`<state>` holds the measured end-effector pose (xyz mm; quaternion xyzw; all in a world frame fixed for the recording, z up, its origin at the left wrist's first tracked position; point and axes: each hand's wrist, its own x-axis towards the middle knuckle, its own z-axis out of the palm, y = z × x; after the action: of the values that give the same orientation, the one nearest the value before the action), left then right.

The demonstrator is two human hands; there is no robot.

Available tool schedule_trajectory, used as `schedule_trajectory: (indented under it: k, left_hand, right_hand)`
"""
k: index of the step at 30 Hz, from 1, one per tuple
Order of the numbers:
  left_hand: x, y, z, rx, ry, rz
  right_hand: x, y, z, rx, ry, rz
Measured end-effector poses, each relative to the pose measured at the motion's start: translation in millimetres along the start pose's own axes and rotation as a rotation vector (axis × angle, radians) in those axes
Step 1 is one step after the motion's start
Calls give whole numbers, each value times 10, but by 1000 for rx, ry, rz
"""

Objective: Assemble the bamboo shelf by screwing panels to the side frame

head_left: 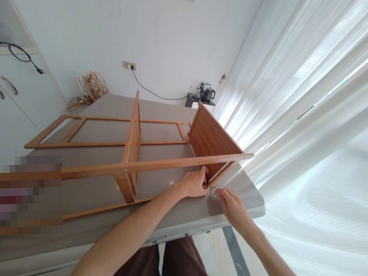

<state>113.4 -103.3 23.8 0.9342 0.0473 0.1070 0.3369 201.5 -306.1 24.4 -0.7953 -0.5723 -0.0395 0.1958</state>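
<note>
A wooden shelf frame (173, 164) lies on its side on the grey table, with one shelf panel (135, 131) standing across its middle and another panel (212, 135) at its right end. My left hand (194, 182) reaches under the front rail and is closed round the lower edge of the right end panel. Just to its right, my right hand (231, 200) pinches a small bent metal hex key (213, 192). The key's far end meets the lower corner of the frame by my left fingertips; the screw there is hidden.
The grey table (252, 192) ends close to the right, near white curtains (309, 182). At the back are a black kettle (209, 94) on a small stand, a wall socket (128, 65) with a cord and dried plants (93, 87). A white cabinet (13, 103) stands left.
</note>
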Motion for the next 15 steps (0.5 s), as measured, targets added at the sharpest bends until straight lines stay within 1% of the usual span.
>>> schedule_trajectory:
  k: [7, 11, 15]
  left_hand:
    - [-1, 4, -25, 14, -21, 16]
    - [-4, 26, -38, 24, -19, 0]
    - [-3, 26, -38, 14, -16, 3]
  right_hand:
    - [84, -108, -22, -143, -33, -31]
    - [146, -145, -30, -114, -66, -9]
    - [145, -131, -50, -79, -72, 41]
